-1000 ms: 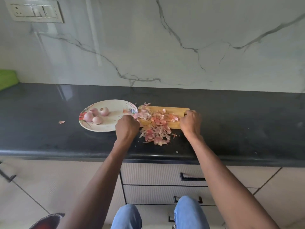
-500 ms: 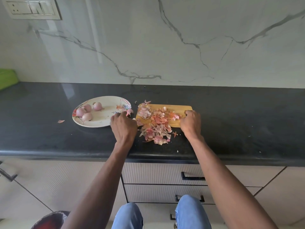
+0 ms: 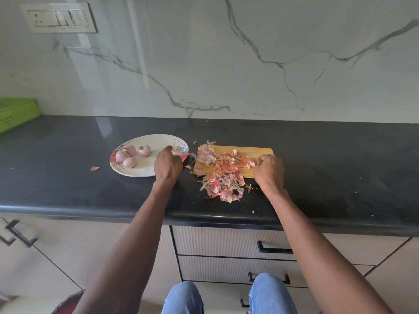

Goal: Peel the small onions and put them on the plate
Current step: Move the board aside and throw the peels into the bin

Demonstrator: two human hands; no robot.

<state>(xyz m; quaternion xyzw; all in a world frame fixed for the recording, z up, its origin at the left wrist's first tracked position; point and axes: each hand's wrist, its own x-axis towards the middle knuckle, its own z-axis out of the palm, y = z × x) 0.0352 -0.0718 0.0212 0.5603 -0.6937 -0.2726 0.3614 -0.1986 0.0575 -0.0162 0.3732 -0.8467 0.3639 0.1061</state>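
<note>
- Head view: looking down on a black countertop (image 3: 68, 177) backed by a white marble wall (image 3: 226, 64).
- Sitting on the counter left of centre: a white patterned plate (image 3: 145, 171).
- Lying on the plate's left half: four peeled small onions (image 3: 129, 155), three bunched together touching or nearly so, one (image 3: 144, 150) just beside them toward the wall.
- Resting over the plate's right edge: left hand (image 3: 167, 166), back up, fingers curled downward toward the rim; a scrap of pink skin (image 3: 178, 151) showing just past the knuckles. Cannot tell whether gripping the rim, the skin, or nothing.
- Lying to the right of the plate, apart from it: a wooden cutting board (image 3: 256, 151), long side parallel to the counter edge.
- Covering the board's left and middle and spilling off its near edge onto the counter: a heap of onion peels (image 3: 222, 175).
- Resting at the board's near right corner: right hand (image 3: 269, 171), fingers curled, fingertips touching the edge of the peel heap; whatever is inside the curl being hidden, cannot tell if holding anything.
- Lying alone on the counter left of the plate: one stray peel (image 3: 95, 168).
- Standing at the far left edge: a green basket (image 3: 15, 114).
- Mounted on the wall, upper left: a switch panel (image 3: 60, 18).
- Showing below the counter: drawers with black handles (image 3: 272, 249) and knees in blue jeans (image 3: 269, 293).
</note>
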